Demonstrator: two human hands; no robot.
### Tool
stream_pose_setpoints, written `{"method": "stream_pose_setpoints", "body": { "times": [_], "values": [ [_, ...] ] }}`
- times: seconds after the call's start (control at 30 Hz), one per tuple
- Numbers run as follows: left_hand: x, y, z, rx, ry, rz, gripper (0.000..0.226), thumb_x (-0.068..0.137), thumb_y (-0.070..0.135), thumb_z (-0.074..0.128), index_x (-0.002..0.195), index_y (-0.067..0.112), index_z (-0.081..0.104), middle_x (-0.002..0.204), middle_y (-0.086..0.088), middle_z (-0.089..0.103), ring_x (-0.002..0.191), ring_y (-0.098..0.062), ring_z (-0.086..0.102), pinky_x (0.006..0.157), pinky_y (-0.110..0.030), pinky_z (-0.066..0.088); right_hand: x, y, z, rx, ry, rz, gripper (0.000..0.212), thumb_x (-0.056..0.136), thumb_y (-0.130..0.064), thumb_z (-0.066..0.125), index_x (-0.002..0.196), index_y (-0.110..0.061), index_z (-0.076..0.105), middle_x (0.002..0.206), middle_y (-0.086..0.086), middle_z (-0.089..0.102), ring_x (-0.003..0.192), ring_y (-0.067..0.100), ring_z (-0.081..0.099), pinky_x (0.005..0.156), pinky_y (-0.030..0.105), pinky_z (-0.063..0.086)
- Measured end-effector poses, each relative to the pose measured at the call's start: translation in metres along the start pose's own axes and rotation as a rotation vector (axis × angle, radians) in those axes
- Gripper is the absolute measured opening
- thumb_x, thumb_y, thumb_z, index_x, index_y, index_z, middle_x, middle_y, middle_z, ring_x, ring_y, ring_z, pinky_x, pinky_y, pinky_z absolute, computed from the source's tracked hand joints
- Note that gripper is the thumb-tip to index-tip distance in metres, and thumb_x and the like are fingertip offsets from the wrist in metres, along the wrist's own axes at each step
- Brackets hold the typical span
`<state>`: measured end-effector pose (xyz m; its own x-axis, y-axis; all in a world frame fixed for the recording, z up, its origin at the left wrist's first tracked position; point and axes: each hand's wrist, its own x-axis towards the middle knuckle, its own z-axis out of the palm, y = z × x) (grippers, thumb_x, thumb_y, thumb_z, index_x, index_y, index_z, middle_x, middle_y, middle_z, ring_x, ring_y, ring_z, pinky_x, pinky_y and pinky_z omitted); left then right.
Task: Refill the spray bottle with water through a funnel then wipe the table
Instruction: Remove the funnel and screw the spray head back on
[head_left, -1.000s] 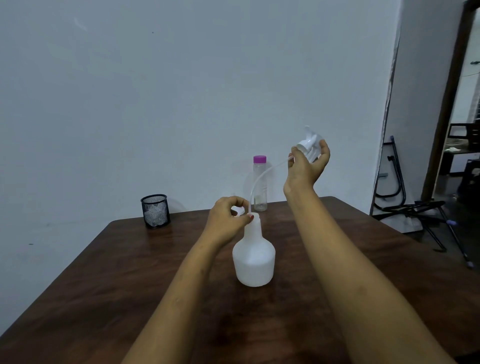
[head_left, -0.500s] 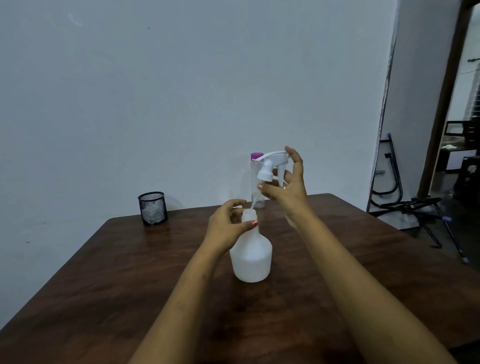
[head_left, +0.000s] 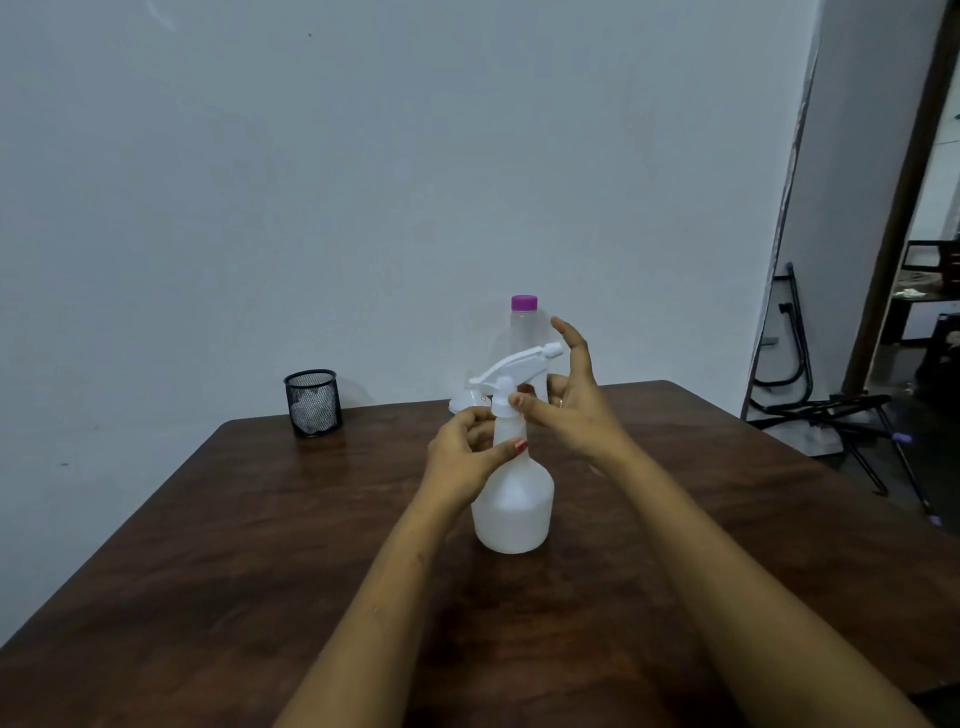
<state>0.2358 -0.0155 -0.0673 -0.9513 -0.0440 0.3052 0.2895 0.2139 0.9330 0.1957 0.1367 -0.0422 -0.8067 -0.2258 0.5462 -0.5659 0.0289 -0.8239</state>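
The spray bottle (head_left: 511, 499) is standing upright near the middle of the table (head_left: 208, 519), its translucent white body giving no clear sign of how much water is sitting inside. Its white trigger head (head_left: 514, 370) is resting on the neck, tilted, with the nozzle pointing up and to the right. The person's left hand (head_left: 462, 452) is gripping the neck just below the collar, fingers and thumb curling round it. The right hand (head_left: 576, 400) is hovering at the head with its fingers spread wide and mostly straight, the thumb tip touching the collar and the index finger rising beside the nozzle; whether any finger behind the trigger is pressing on it cannot be told. Just behind the spray bottle a clear water bottle (head_left: 523, 332) with a purple cap (head_left: 524, 302) is standing upright, its lower part hiding behind the hands, so its level is not showing. Beside it, to the left, a white funnel (head_left: 464, 401) is sitting on the table, partly hidden. Farther left, near the back edge, a black mesh cup (head_left: 312, 402) is holding something white and crumpled. The table is showing a dark brown wood grain and is meeting a pale grey wall (head_left: 363, 156). To the right a folded black metal stand (head_left: 831, 410) is lying on the floor by a dark-framed doorway (head_left: 904, 218).
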Motion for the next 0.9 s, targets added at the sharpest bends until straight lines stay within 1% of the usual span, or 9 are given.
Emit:
{"method": "stream_pose_setpoints", "body": {
  "times": [0.1,0.17,0.2,0.3,0.43,0.53,0.63,0.77,0.9],
  "values": [
    [-0.001,-0.004,0.002,-0.024,0.002,0.008,0.043,0.078,0.02,0.076,0.117,0.02,0.059,0.112,0.001,0.069,0.103,-0.013,0.065,0.093,-0.04,0.053,0.001,0.003,0.001,-0.019,-0.051,0.051,0.051,0.086,-0.019,0.07,0.128,-0.036,0.047,0.106,-0.006,0.069,0.097,0.008,0.067,0.079,0.023,0.056],
    [-0.002,-0.006,0.003,-0.036,0.014,0.017,0.043,0.079,0.02,0.075,0.118,0.021,0.059,0.113,0.001,0.068,0.104,-0.013,0.065,0.092,-0.038,0.053,0.005,0.0,0.001,-0.077,-0.104,0.07,0.021,0.086,-0.024,0.069,0.106,-0.031,0.064,0.098,-0.009,0.073,0.095,0.01,0.068,0.081,0.026,0.056],
    [-0.003,-0.008,0.004,-0.039,0.02,0.023,0.042,0.079,0.02,0.075,0.118,0.022,0.059,0.114,0.001,0.068,0.104,-0.013,0.064,0.092,-0.038,0.053,0.006,-0.001,0.001,-0.094,-0.119,0.082,0.016,0.086,-0.026,0.069,0.102,-0.026,0.067,0.096,-0.008,0.074,0.093,0.011,0.069,0.081,0.028,0.057],
    [-0.006,-0.012,0.007,-0.057,0.034,0.051,0.045,0.082,0.021,0.073,0.124,0.021,0.058,0.116,0.001,0.066,0.107,-0.014,0.063,0.092,-0.036,0.053,0.009,-0.001,0.0,-0.112,-0.124,0.103,0.022,0.086,-0.025,0.07,0.105,-0.014,0.068,0.098,0.0,0.073,0.095,0.015,0.069,0.084,0.032,0.057],
    [-0.009,-0.015,0.012,-0.05,0.076,0.114,0.038,0.084,0.022,0.071,0.111,0.042,0.054,0.108,0.014,0.064,0.103,-0.005,0.062,0.083,-0.021,0.053,0.004,0.001,0.0,-0.032,-0.108,0.103,0.014,0.087,-0.023,0.068,0.101,-0.024,0.068,0.097,-0.004,0.074,0.094,0.012,0.07,0.078,0.026,0.058],
    [-0.01,-0.017,0.013,-0.038,0.101,0.134,0.041,0.083,0.024,0.071,0.102,0.052,0.048,0.102,0.022,0.061,0.098,0.002,0.062,0.08,-0.018,0.052,0.001,0.001,-0.002,-0.009,-0.115,0.121,0.016,0.087,-0.026,0.067,0.103,-0.024,0.067,0.098,-0.006,0.074,0.094,0.011,0.07,0.073,0.023,0.056],
    [-0.01,-0.019,0.015,-0.037,0.102,0.15,0.038,0.084,0.025,0.07,0.102,0.051,0.048,0.103,0.02,0.063,0.099,0.0,0.063,0.08,-0.019,0.053,-0.002,0.0,-0.005,0.008,-0.153,0.157,0.013,0.088,-0.028,0.066,0.101,-0.027,0.067,0.095,-0.009,0.074,0.093,0.01,0.07,0.068,0.018,0.053],
    [-0.009,-0.024,0.018,-0.04,0.125,0.171,0.035,0.085,0.026,0.069,0.107,0.047,0.051,0.107,0.015,0.065,0.101,-0.003,0.064,0.084,-0.024,0.054,-0.003,0.001,-0.001,0.01,-0.086,0.132,0.013,0.084,-0.028,0.072,0.096,-0.029,0.068,0.088,-0.012,0.074,0.082,0.004,0.07,0.062,0.015,0.051],
    [-0.009,-0.027,0.021,-0.023,0.132,0.19,0.038,0.087,0.027,0.066,0.122,0.037,0.055,0.111,0.018,0.064,0.106,-0.001,0.06,0.09,-0.024,0.051,-0.002,0.005,0.014,0.06,-0.014,0.15,0.021,0.083,-0.023,0.072,0.1,-0.032,0.063,0.098,-0.004,0.071,0.095,0.016,0.068,0.072,0.028,0.055]
  ]
}}
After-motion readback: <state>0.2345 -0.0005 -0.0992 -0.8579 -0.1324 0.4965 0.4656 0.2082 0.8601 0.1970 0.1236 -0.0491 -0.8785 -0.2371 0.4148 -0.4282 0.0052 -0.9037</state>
